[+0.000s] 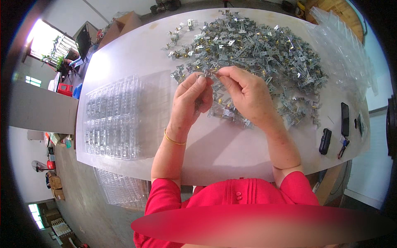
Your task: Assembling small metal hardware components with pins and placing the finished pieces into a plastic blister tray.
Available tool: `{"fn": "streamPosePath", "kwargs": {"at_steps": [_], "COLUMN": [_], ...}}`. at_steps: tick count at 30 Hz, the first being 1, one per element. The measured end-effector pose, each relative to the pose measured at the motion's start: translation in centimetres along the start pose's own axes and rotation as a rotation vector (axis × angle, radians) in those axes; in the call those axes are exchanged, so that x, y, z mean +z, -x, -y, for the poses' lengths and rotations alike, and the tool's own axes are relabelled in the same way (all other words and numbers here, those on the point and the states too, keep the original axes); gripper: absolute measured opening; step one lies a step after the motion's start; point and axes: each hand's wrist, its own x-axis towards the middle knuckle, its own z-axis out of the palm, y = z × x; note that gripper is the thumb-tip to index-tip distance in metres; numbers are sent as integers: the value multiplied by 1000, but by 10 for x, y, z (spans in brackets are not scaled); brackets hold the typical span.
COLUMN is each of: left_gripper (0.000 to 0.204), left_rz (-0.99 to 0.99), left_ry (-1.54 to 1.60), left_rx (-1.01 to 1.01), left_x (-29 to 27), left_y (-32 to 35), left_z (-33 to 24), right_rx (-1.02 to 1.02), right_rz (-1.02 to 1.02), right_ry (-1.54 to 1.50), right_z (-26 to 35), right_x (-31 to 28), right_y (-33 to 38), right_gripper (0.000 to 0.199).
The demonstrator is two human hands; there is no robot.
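Both my hands meet over the middle of the table, at the near left edge of a big heap of small metal brackets (pixel 248 49). My left hand (pixel 193 94) pinches a small metal bracket (pixel 208 72) between thumb and forefinger, its other fingers curled in. From the right, my right hand (pixel 244 91) has thumb and forefinger closed on the same bracket's other end. The bracket's exact shape is too small to make out. To the left lies a clear plastic tray (pixel 138 111) with rows of metal pieces in its slots.
Clear plastic trays (pixel 345 53) lie stacked at the far right of the white table (pixel 157 165). Near the right edge are a black phone (pixel 345 119), a black case (pixel 325 141) and keys (pixel 343 149). More clear trays (pixel 120 188) sit below the table's near left edge.
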Motion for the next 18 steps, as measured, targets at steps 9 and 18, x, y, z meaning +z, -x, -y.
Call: {"fn": "streamPosePath", "kwargs": {"at_steps": [9, 18], "left_gripper": [22, 15], "left_rz": [34, 21], "left_ry": [-48, -554], "left_rx": [33, 194], "left_x": [-3, 2], "left_y": [0, 4], "left_z": [2, 11], "right_rx": [13, 156], "right_rz": [17, 75], "right_ry": [58, -155], "right_z": [5, 7], "right_x": [-4, -10], "right_y": [-1, 2], "right_gripper": [10, 12]}}
